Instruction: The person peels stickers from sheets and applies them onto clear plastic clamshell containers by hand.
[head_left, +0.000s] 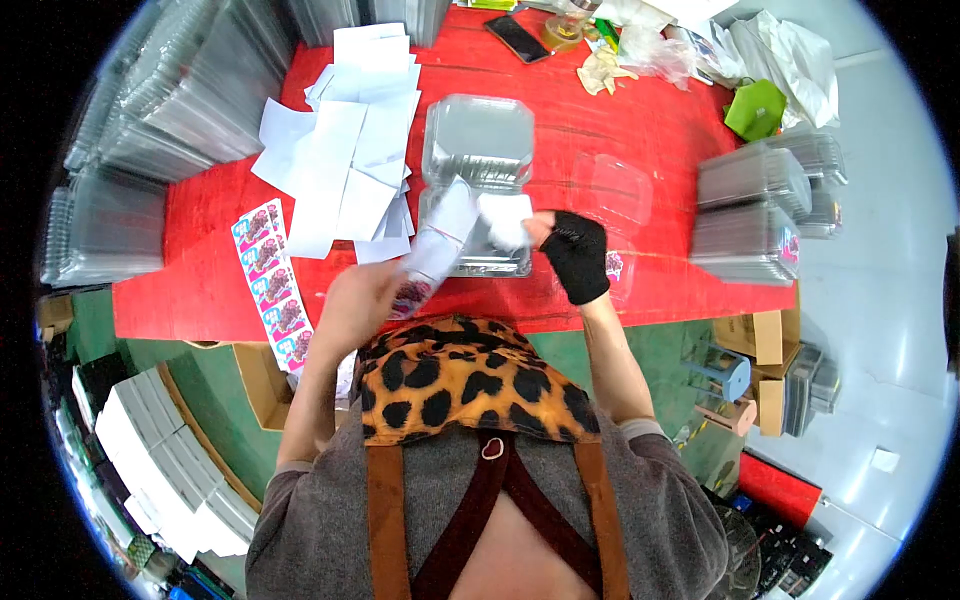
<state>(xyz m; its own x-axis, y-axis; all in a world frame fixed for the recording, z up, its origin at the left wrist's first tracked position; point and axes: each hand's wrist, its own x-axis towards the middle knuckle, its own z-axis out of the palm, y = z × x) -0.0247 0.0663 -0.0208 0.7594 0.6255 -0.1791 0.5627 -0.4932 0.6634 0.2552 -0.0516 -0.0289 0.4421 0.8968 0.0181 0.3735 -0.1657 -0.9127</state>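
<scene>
My bare left hand [362, 300] is closed on a curled label sheet [436, 242], with printed pink-and-purple fruit pictures at its lower end. In the black fingerless glove, my right hand [572, 250] pinches the edge of a small white piece [506, 220], blurred, which looks like paper or a label. Both are over the lower half of an open clear plastic clamshell box [478, 142], whose lid lies folded back away from me. Left of it, a strip of fruit stickers [272, 287] hangs over the table's front edge.
White paper sheets [340, 170] lie heaped on the red table [470, 60]. Stacked clear boxes stand at left [190, 90] and right [750, 215]. A transparent lid or box [612, 190] lies right of my glove. A phone [518, 38] and a green pouch [755, 110] are farther back.
</scene>
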